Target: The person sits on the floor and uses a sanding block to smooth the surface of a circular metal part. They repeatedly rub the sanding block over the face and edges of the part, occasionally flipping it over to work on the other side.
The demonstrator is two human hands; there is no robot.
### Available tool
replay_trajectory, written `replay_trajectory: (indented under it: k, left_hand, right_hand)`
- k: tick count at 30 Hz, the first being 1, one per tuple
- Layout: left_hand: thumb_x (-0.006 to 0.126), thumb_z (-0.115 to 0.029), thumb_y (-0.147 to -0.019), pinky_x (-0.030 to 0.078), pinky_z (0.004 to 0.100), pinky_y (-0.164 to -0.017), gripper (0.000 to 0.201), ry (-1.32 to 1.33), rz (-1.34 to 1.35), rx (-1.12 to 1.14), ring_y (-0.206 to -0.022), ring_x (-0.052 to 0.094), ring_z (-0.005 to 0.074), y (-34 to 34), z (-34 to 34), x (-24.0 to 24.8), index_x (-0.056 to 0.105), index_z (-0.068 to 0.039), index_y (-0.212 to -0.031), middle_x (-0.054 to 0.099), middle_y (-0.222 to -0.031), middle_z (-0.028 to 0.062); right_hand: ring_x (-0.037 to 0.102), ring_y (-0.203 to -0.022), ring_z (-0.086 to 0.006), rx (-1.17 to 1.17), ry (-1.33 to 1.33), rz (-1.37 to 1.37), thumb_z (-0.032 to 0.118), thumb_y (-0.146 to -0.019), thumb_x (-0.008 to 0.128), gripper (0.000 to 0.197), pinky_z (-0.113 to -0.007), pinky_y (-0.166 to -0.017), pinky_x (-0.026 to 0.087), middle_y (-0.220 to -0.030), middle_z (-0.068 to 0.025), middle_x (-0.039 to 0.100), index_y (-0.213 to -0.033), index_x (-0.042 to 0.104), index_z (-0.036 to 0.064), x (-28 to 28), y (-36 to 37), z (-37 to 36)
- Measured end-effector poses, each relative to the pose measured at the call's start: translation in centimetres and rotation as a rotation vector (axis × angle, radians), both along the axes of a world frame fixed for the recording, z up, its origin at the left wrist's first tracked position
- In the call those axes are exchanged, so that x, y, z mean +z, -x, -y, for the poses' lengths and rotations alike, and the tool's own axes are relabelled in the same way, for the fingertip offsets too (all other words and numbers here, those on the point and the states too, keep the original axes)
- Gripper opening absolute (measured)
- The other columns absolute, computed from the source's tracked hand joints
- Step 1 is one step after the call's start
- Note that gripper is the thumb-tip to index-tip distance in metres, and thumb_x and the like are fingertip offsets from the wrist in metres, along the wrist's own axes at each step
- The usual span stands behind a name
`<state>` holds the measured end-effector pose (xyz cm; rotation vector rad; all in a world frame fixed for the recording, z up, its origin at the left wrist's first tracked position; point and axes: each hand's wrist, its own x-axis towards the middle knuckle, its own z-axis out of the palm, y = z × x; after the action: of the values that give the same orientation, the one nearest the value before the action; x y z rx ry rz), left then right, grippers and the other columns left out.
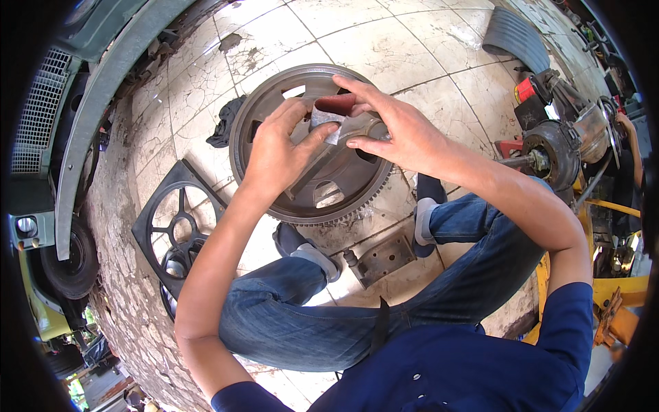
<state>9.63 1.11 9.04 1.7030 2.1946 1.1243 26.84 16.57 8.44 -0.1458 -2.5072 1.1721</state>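
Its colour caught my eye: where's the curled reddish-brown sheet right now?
In the head view, the curled sheet is above centre, between the left hand and the right hand, over the large toothed wheel.

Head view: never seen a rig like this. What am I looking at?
No robot here: these are a person's bare hands. The one picture comes from the left of two head-worn fisheye cameras looking down, so straight edges bend.

The left hand holds a curled sheet, reddish inside, greyish outside. The right hand is at its other side, beside a metal part; its exact grip is partly hidden.

Below is a toothed metal wheel on the tiled floor, with a dark spoked frame and a metal plate nearby.
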Motion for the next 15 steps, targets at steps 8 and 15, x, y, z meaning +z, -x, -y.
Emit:
replay_trajectory:
  k: [8, 15]
  left_hand:
    - [0.08, -0.029, -0.083, 0.048, 0.0443, -0.097, 0.039, 0.004, -0.541, -0.085, -0.098, 0.066, 0.0311, -0.6, 0.7, 0.2, 0.069, -0.002, -0.11, 0.067, -0.101, 0.0116]
    - [0.073, -0.028, -0.09, 0.048, 0.0433, -0.093, 0.05, 0.154, -0.592, -0.116, -0.102, 0.064, 0.0304, -2.1, 0.5, -2.2, 0.062, -0.003, -0.131, 0.064, -0.108, 0.0114]
  right_hand:
    - [0.061, -0.121, -0.0313, -0.033, -0.187, 0.107, 0.015, -0.094, 0.071, 0.062, -0.044, -0.104, 0.053, -0.135, -0.013, 0.057, -0.15, 0.045, 0.0163, -0.6, -0.2, -1.7]
    - [0.058, -0.124, -0.0331, -0.024, -0.249, 0.167, 0.016, -0.096, 0.067, 0.049, -0.043, -0.106, 0.05, -0.135, -0.0128, 0.057, -0.143, 0.053, 0.0115, -1.8, -0.1, -2.6]
